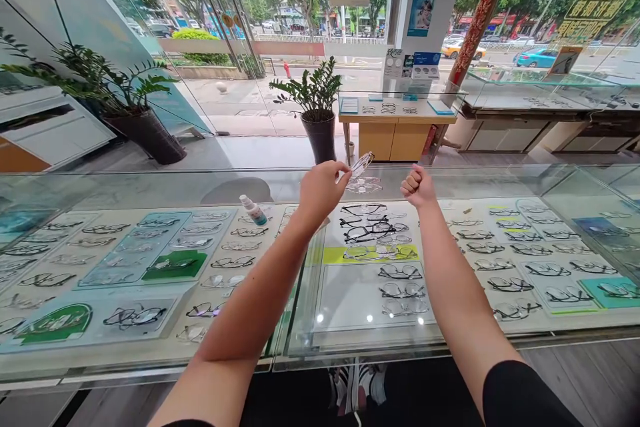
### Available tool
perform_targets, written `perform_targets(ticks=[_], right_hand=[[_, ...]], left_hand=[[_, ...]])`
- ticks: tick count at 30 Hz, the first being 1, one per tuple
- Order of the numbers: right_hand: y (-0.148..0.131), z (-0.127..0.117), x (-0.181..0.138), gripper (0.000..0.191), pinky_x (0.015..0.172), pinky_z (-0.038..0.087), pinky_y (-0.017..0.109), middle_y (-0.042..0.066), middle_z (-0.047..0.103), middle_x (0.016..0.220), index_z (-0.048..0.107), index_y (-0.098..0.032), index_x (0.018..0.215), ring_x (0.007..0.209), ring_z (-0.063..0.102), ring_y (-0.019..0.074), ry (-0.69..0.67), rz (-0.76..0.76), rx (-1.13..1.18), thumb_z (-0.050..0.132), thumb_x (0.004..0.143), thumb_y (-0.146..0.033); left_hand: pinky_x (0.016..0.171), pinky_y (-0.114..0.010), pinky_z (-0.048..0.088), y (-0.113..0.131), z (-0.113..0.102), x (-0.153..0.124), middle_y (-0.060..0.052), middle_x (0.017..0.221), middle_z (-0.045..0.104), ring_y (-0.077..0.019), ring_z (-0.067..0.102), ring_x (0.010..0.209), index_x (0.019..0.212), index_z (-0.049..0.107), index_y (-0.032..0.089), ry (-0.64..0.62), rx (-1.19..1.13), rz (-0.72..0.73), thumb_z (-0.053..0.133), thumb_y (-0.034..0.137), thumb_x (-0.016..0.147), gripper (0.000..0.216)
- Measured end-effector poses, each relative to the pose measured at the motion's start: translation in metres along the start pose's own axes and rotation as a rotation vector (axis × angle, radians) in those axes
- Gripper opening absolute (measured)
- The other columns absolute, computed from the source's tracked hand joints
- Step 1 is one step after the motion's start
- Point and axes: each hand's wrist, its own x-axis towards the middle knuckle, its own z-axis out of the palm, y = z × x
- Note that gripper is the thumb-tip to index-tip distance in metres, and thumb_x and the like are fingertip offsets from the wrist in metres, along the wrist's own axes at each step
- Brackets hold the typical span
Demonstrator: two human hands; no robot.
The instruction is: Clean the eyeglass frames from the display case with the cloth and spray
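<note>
My left hand [323, 188] is raised over the glass display counter [150, 187] and pinches a pair of clear-framed glasses [361, 164] by one side, the lenses tilted up to the right. My right hand [418, 186] hovers a little to the right of them, closed in a fist; nothing shows in it. Both hands hang above a tray of dark-framed glasses [367, 227] under the glass. A small white spray bottle [253, 209] with a blue label lies on the counter top, left of my left hand.
Rows of glasses on white, green and blue trays fill the counter under the glass. Beyond it stand a dark potted plant [318, 113], a bigger plant [125, 103] at left, a wooden display table [397, 121] and more glass cases [540, 90] at right.
</note>
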Motion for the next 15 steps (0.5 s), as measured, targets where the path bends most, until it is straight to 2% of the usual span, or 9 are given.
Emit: perform_targets(ticks=[2,5,10,15], right_hand=[[0.012,-0.017,0.008,0.066,0.041,0.01,0.026,-0.011,-0.001,0.05,0.003,-0.026,0.07,0.051,-0.003,0.0112,0.017,0.042,0.054,0.06,0.102,-0.036],[0.022,-0.029,0.016,0.067,0.041,0.011,0.026,-0.011,0.002,0.051,0.003,-0.027,0.071,0.051,-0.001,0.0112,0.009,0.077,0.073,0.061,0.102,-0.038],[0.022,-0.034,0.022,0.065,0.041,0.013,0.027,-0.011,0.005,0.05,0.005,-0.027,0.069,0.049,0.001,0.0111,0.013,0.115,0.1,0.057,0.106,-0.043],[0.021,-0.034,0.022,0.064,0.04,0.013,0.027,-0.01,0.007,0.051,0.006,-0.028,0.068,0.048,0.002,0.0113,0.009,0.14,0.141,0.054,0.107,-0.044]], left_hand=[[0.074,-0.034,0.042,-0.009,0.017,0.004,-0.009,0.104,0.08,-0.0242,0.069,0.092,0.114,0.085,0.022,-0.053,0.094,0.016,0.062,0.031,0.107,0.026],[0.076,-0.035,0.043,-0.021,0.042,0.008,-0.01,0.114,0.08,-0.0255,0.071,0.098,0.119,0.084,0.024,-0.149,0.203,0.053,0.057,0.031,0.11,0.03],[0.072,-0.035,0.04,-0.032,0.075,0.01,-0.011,0.114,0.079,-0.0267,0.073,0.099,0.118,0.084,0.023,-0.235,0.296,0.072,0.054,0.032,0.112,0.032],[0.07,-0.036,0.039,-0.027,0.092,0.013,-0.012,0.117,0.079,-0.0276,0.073,0.102,0.118,0.084,0.021,-0.283,0.331,0.086,0.052,0.03,0.112,0.034]])
